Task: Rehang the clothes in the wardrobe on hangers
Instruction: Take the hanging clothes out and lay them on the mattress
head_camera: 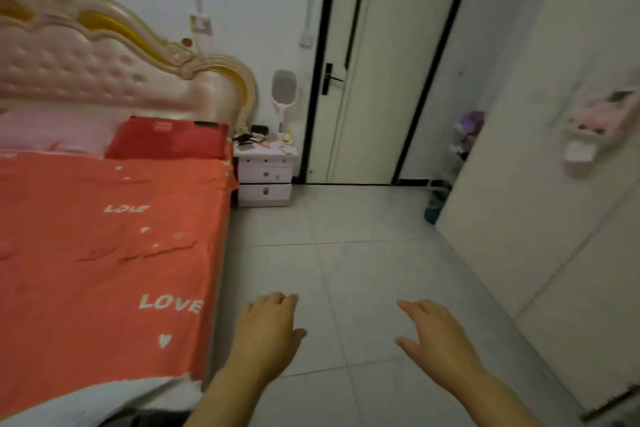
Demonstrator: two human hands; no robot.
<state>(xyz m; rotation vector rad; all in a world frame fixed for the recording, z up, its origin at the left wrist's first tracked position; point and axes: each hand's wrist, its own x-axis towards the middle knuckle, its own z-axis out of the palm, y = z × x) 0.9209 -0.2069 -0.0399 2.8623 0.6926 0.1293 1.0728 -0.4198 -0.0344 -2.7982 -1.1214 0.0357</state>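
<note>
Both bare hands are held out over the tiled floor [346,225], just off the bed's [104,253] near corner. The left hand [268,329], closest to the bed, is palm down with loosely curled fingers and holds nothing. The right hand [434,336], farther from the bed, has its fingers stretched forward and its thumb spread, and is also empty. The bed has an orange cover printed with "LOVE", and a red pillow [169,139] lies at its head under a padded headboard [86,73]. A white nightstand [266,177] stands beside the head of the bed, with a door [381,80] beyond it. The wardrobe [554,184] is across the floor from the bed. Its pale panels are blurred and hide whatever hangs inside.
</note>
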